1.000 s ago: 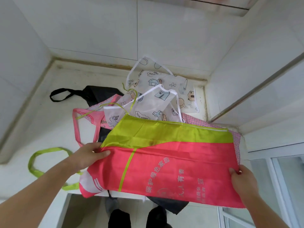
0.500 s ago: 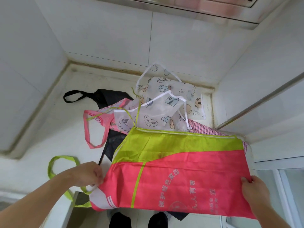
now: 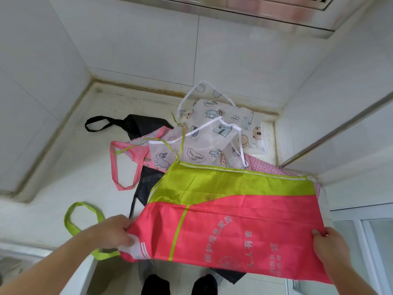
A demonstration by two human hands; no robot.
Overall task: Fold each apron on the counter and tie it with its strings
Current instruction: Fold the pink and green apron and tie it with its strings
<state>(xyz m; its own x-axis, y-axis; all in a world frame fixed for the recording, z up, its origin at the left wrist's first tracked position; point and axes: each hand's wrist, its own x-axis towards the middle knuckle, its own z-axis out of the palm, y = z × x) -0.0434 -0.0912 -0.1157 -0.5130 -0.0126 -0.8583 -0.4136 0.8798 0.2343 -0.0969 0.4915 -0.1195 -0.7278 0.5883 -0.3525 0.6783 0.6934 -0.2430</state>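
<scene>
From the head camera I see the pink and green apron [image 3: 234,220] spread across the lower right of the frame, its near part hanging past the front edge of the white counter [image 3: 53,184]. My left hand [image 3: 114,231] pinches the apron's left edge at lower centre-left, fingers curled on the fabric. My right hand [image 3: 329,245] grasps the right edge at lower right, thumb on top of the cloth. The apron's green neck loop [image 3: 72,216] lies on the counter left of the left hand.

Behind it, toward the middle of the frame, lies a heap of other aprons. A white cartoon-print apron [image 3: 212,143] sits uppermost, partly overlapped by the green band of the held one. A pink checked apron [image 3: 131,154] shows to the left of the heap, its strap looping on the counter, and a black apron [image 3: 136,124] lies beneath, its strap curling toward the upper left. White wall tiles [image 3: 138,39] fill the top.
</scene>
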